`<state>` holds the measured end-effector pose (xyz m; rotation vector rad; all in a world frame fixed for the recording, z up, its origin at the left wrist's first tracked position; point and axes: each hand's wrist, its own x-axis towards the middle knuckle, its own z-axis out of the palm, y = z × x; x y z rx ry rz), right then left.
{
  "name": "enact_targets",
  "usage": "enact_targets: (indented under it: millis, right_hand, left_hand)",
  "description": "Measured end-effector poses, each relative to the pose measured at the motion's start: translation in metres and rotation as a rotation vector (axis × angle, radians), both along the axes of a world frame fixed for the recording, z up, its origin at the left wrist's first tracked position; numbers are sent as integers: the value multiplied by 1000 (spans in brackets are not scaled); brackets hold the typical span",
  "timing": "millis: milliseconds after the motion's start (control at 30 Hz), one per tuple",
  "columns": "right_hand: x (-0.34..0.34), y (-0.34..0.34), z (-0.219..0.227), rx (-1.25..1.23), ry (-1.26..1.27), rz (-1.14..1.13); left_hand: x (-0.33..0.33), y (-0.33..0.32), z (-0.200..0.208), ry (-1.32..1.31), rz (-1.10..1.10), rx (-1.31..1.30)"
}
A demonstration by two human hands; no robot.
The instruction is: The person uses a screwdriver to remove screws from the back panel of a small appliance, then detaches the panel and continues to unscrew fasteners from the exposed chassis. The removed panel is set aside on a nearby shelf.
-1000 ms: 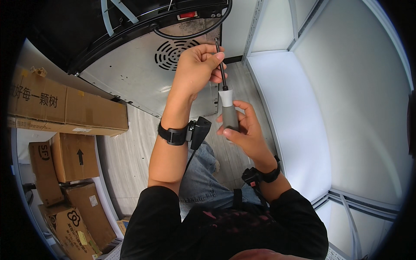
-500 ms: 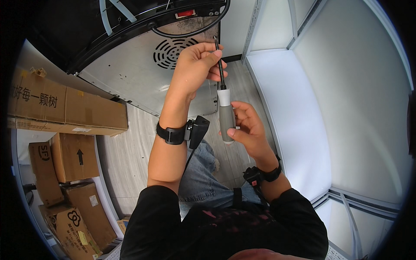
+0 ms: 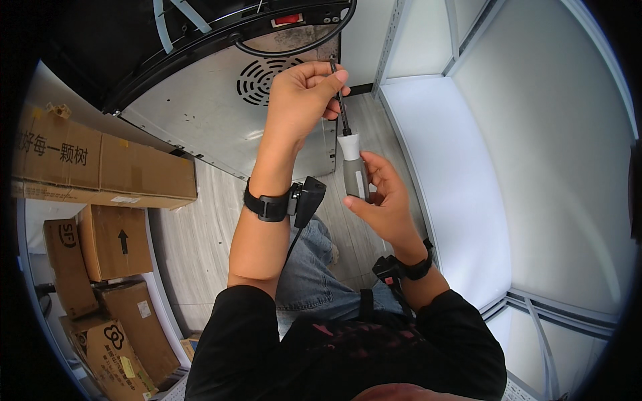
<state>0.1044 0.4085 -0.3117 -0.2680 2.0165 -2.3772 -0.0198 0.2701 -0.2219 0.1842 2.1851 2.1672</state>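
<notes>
A screwdriver [image 3: 352, 172] with a grey-and-white handle and a dark shaft points away from me. Its tip meets the upper right corner of a silver metal panel [image 3: 200, 130], by a small screw or hole too tiny to make out. My left hand [image 3: 298, 103] is closed, pinching the shaft close to the tip between thumb and fingers. Around the lower part of the handle, my right hand [image 3: 388, 204] has its thumb on the near end and its fingers along the right side.
Above the panel's round vent [image 3: 259, 83] runs a black cable [image 3: 294, 53], near a red switch [image 3: 287, 20] on a black frame. Cardboard boxes [image 3: 147, 167] are stacked at the left. A white shelf [image 3: 445, 174] stands close by on the right.
The handle has turned about its axis, showing a pale strip, and tilts slightly more. My right thumb has slid to the handle's near end; my left hand has barely shifted.
</notes>
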Motion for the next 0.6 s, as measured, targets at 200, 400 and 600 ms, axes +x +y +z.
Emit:
enact_targets:
  millis: [200, 400, 600]
  right_hand:
    - [-1, 1, -3, -1, -1, 39]
    - [1, 6, 8, -479, -179, 270]
    - [5, 4, 9, -335, -142, 177]
  left_hand:
    - [-1, 1, 0, -6, 6, 17]
    - [-1, 0, 0, -2, -1, 28]
    - [-1, -1, 3, -41, -21, 64]
